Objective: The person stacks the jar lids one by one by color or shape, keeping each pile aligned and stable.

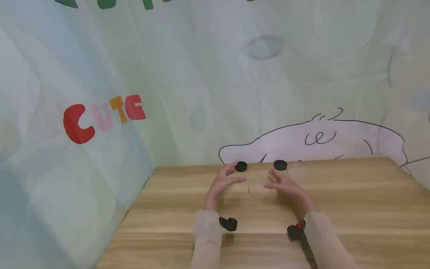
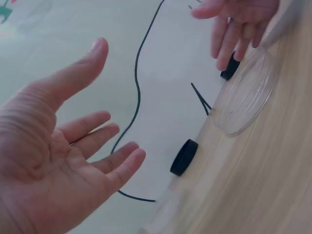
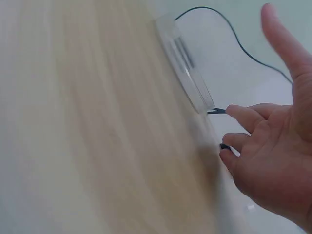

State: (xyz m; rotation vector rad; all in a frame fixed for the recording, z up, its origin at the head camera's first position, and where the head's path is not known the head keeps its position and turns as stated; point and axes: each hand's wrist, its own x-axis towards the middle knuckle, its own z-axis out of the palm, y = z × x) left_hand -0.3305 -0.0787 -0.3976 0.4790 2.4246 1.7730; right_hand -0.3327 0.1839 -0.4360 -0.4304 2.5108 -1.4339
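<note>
Above the wooden table my left hand [image 1: 223, 183] hovers with spread, slightly bent fingers, its palm bare in the left wrist view. Facing it is my right hand [image 1: 285, 185], likewise spread and holding nothing. A clear shallow round dish [image 1: 256, 189] lies on the table between them, nearer the right hand, whose fingers overlap it in the head view. Just past the left fingertips sits a black round lid-like disc [image 1: 241, 167]. Another such black disc [image 1: 280, 165] lies beyond the right fingertips, with a second clear round piece [image 1: 298, 171] beside it.
The wooden table [image 1: 174, 216] ends at the back against a printed cloth [image 1: 201, 74] with a line drawing and the letters CUTE [image 1: 135, 107]. Both wrists carry small black cameras [image 1: 229, 223] close over the tabletop.
</note>
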